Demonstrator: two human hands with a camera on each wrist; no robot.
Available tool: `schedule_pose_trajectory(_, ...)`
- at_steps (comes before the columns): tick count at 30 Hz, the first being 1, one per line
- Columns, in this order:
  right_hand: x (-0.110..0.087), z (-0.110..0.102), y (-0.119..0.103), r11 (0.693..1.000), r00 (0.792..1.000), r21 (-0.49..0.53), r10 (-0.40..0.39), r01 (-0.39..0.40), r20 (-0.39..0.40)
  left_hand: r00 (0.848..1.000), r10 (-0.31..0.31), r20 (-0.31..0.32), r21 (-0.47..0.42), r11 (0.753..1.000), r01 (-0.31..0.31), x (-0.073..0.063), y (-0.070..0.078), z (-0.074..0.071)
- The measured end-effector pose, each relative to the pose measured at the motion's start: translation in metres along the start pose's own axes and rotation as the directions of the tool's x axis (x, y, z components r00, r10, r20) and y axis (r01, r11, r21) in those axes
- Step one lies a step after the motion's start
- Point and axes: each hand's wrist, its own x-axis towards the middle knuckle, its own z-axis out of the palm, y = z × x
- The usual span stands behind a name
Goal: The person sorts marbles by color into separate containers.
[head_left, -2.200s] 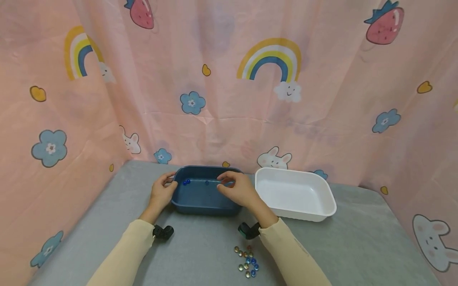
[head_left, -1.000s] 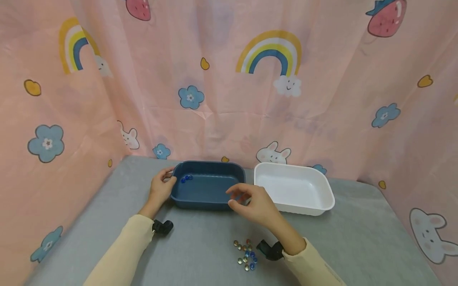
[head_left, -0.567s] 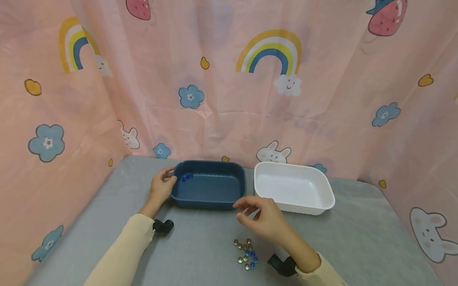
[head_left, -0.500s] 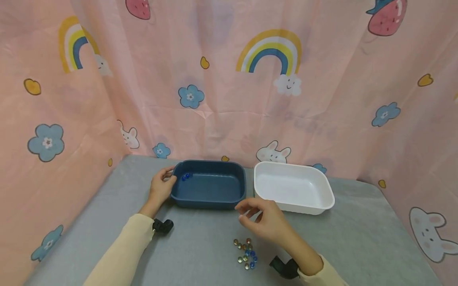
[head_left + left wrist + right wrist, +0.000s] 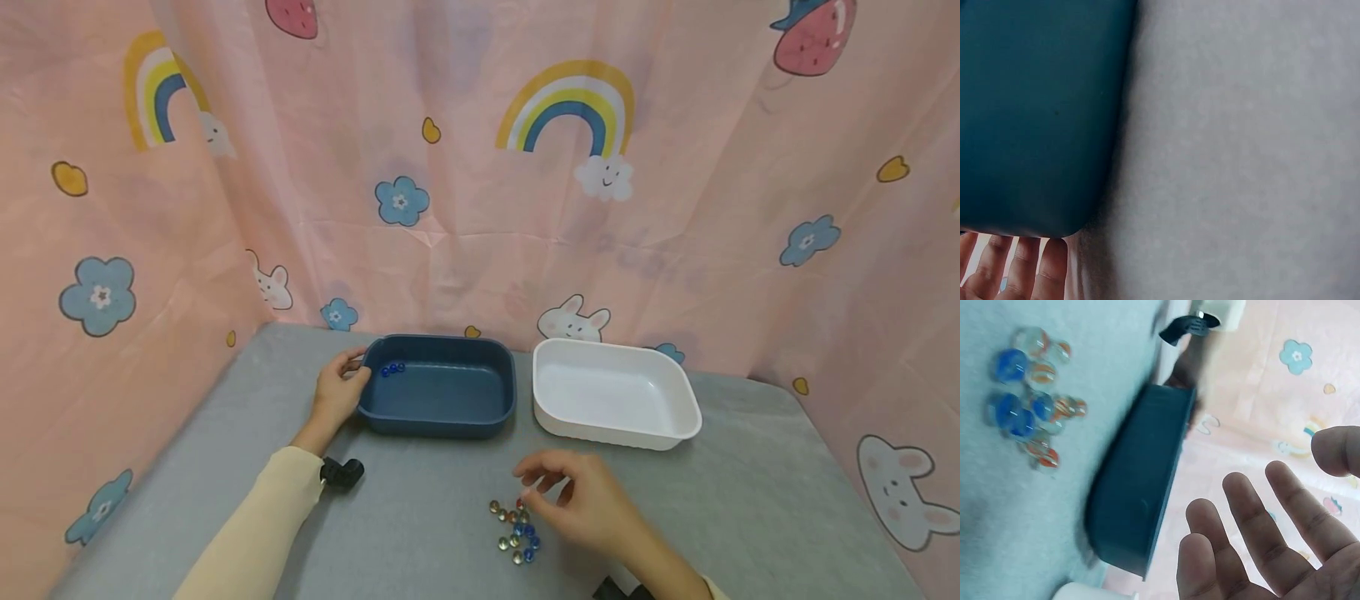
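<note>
A dark blue tray (image 5: 442, 427) stands on the table. Several small blue marbles (image 5: 393, 368) lie inside its left end. My left hand (image 5: 337, 393) rests against the tray's left end; in the left wrist view its fingers (image 5: 1021, 269) touch the tray wall, and the thumb is hidden there. Several clear marbles with blue, orange and yellowish swirls (image 5: 517, 533) form a loose cluster nearer me. My right hand (image 5: 581, 504) hovers just above and right of that cluster, fingers spread and bent a little. The right wrist view shows nothing between its fingers.
A white tray (image 5: 622, 436) stands to the right of the blue one, a narrow gap between them. Grey cloth covers the table (image 5: 772, 500). A pink patterned curtain (image 5: 480, 275) hangs behind and at the sides.
My right hand has drawn back from over the blue tray, toward me and rightward, to the cluster. A lone blue marble in the tray has joined the two at left. The left hand stays.
</note>
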Motion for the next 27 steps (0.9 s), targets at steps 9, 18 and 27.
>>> schedule_pose_trajectory(9,-0.021,0.004,0.006,1.0,0.999,0.0,-0.018,0.018,0.043,1.0,-0.005,0.004,0.006,1.0,0.005,-0.001,0.001,-0.001)
schedule_pose_trajectory(18,-0.038,0.008,0.019,0.994,0.983,-0.085,0.087,-0.074,0.161,1.0,-0.012,-0.001,0.01,1.0,0.012,0.0,0.001,0.0)
schedule_pose_trajectory(27,-0.043,0.015,0.032,0.977,0.973,-0.19,0.136,-0.1,0.185,1.0,-0.006,-0.003,0.016,1.0,0.006,0.0,0.001,0.0)
